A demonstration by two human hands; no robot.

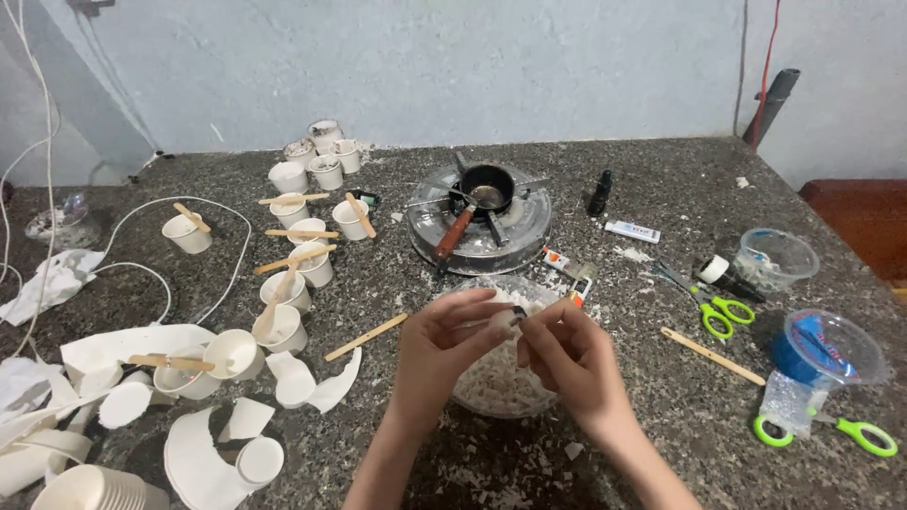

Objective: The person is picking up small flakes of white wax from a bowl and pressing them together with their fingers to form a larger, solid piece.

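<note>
Both hands, left hand (444, 345) and right hand (567, 354), pinch 1 small white piece (503, 321) over the bowl (496, 392), so crumbs land inside.

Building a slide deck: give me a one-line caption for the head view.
Two hands, left and right, pinch a small white piece over a clear bowl of white flakes.

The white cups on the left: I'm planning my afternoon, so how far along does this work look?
Done: several small white cups stand with wooden sticks laid across them, and torn paper cups lie nearby. In hand: both hands, left hand and right hand, pinch a small white piece over the clear bowl of white flakes. Left: a few cups have no stick; the small pan sits on the burner.
</note>
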